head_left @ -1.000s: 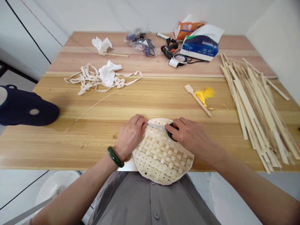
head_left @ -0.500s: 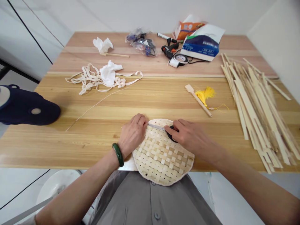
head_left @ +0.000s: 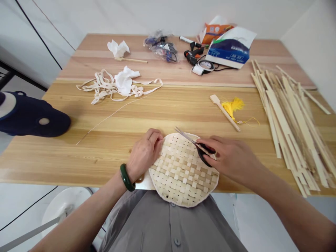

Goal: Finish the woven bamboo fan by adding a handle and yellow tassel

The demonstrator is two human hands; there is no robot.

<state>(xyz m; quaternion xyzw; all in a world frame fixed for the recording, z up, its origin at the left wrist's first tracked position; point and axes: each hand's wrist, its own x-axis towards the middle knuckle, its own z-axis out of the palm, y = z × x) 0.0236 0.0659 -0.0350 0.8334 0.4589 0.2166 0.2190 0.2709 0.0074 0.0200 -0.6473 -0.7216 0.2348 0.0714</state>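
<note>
A round woven bamboo mat (head_left: 183, 171) lies at the table's near edge, its lower part overhanging toward my body. My left hand (head_left: 145, 154) grips its left rim. My right hand (head_left: 228, 157) holds black-handled scissors (head_left: 194, 144) with the blades apart, and the steel blades reach up and left over the mat's top rim. The scissors' handles sit above the mat's right side, partly hidden by my fingers.
To the right lies a heap of bamboo strips (head_left: 291, 126). Nearer stand a yellow tassel (head_left: 231, 106) and a wooden paddle (head_left: 224, 112). Cream strips with tissue (head_left: 105, 89), a glue gun (head_left: 193, 54) and bags lie farther back. A navy cap (head_left: 31, 115) intrudes at left.
The scissors have come away from the mat's top rim, and their blades now stand open above it. My right hand has shifted right, and the view has tilted slightly.
</note>
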